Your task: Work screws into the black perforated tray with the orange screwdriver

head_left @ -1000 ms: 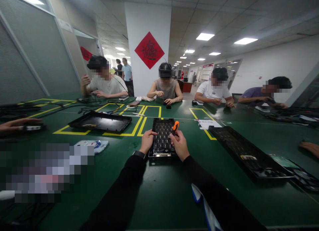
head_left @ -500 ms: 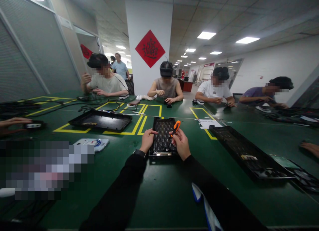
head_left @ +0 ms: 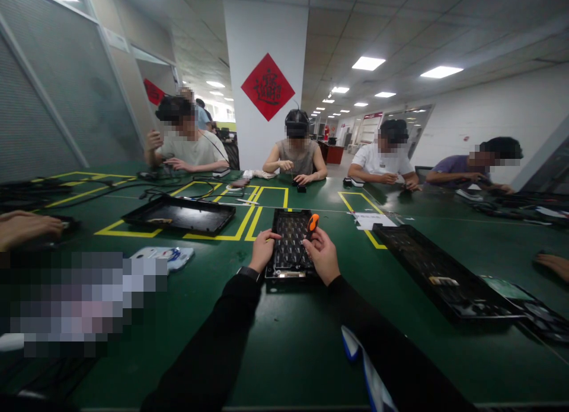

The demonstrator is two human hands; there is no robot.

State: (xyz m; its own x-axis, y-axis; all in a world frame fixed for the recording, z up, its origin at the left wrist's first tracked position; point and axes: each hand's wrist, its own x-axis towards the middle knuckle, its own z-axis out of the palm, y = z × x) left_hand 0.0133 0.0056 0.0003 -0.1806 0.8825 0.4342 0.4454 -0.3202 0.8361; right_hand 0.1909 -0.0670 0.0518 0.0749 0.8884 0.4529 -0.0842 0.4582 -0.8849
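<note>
A black open-topped plastic housing (head_left: 291, 249) with a studded inner floor lies straight in front of me on the green table. My left hand (head_left: 264, 251) grips its left rim, the thumb reaching over the edge. In my right hand (head_left: 323, 255) is a screwdriver (head_left: 313, 223) with an orange and black handle, held tilted over the housing's right side. The fingers hide the lower end of the screwdriver, so its tip cannot be made out. A light metallic strip (head_left: 291, 275) runs along the housing's near end.
Another black tray (head_left: 182, 215) lies at the left, and a long black housing (head_left: 444, 275) at the right beside a green circuit board (head_left: 507, 288). A white paper (head_left: 376, 220) lies beyond. Several people sit across the table; a neighbour's hand (head_left: 31, 227) shows at left.
The screwdriver handle has turned more upright in my right hand, whose fingers have shifted. My left hand and the housing have stayed put. The neighbour's hand at left has come further in.
</note>
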